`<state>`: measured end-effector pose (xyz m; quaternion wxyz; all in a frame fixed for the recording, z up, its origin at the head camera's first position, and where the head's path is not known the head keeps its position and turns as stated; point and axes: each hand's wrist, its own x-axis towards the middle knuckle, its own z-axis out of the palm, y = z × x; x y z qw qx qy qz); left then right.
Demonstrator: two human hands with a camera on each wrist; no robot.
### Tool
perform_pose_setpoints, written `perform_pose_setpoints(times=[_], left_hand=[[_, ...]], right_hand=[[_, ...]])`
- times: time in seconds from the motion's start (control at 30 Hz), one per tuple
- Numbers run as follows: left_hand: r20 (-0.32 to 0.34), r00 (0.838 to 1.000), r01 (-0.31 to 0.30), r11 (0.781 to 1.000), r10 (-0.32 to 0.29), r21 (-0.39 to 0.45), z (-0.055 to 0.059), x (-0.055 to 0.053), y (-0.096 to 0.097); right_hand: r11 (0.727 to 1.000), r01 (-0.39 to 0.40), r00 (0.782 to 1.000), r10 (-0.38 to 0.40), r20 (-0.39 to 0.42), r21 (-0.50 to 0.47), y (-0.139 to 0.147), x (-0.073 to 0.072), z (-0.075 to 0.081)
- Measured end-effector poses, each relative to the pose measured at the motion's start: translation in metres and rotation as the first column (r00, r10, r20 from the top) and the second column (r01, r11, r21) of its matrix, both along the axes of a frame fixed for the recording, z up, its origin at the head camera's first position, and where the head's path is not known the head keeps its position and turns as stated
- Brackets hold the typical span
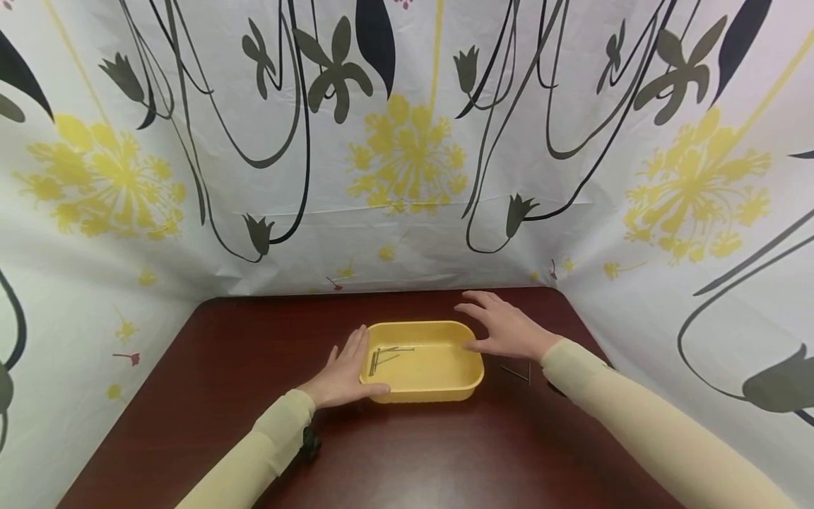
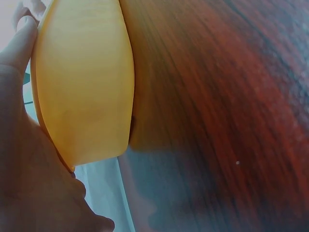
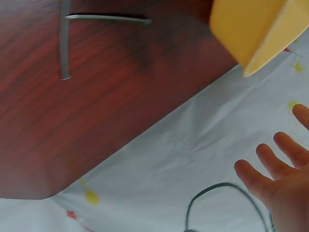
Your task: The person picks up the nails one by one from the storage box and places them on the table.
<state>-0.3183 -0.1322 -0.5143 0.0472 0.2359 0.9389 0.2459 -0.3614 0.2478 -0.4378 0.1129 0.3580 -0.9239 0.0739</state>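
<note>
While the left hand (image 1: 341,377) rests straight-fingered along the left end of the yellow tray (image 1: 429,371) on the table (image 1: 222,396) — nails (image 1: 374,362) inside — the right hand (image 1: 511,329) hovers, fingers parted, by its right end, near two loose nails (image 3: 64,48).

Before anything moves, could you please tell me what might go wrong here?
The left grip rests against the yellow tray, so a nudge could slide the loose metal rods inside. Two stray rods lie on the table near the right grip and might be knocked or overlooked.
</note>
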Motion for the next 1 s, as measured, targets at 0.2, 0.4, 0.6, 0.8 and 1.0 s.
perform_pose_setpoints(times=[0.2, 0.4, 0.6, 0.8, 1.0], left_hand=[[0.008, 1.0, -0.003, 1.0, 0.003, -0.005, -0.001, 0.0, 0.0], [0.011, 1.0, -0.012, 1.0, 0.012, 0.0, -0.001, 0.0, -0.001], [0.016, 1.0, -0.015, 1.0, 0.015, 0.0, -0.001, 0.0, -0.001], [0.02, 1.0, -0.019, 1.0, 0.02, -0.014, -0.001, 0.0, 0.001], [0.029, 0.999, -0.014, 1.0, 0.015, -0.004, 0.0, 0.0, 0.0]], right_hand=[[0.999, -0.03, 0.999, 0.029, 0.019, 0.033, -0.032, -0.004, 0.007], [0.994, -0.108, 0.993, 0.106, 0.058, 0.032, -0.063, -0.007, 0.008], [0.982, -0.173, 0.983, 0.168, 0.068, 0.075, -0.091, -0.012, 0.003], [0.973, -0.201, 0.978, 0.192, 0.087, 0.111, -0.113, -0.018, -0.002], [0.97, -0.187, 0.973, 0.161, 0.166, 0.155, -0.133, -0.02, -0.008]])
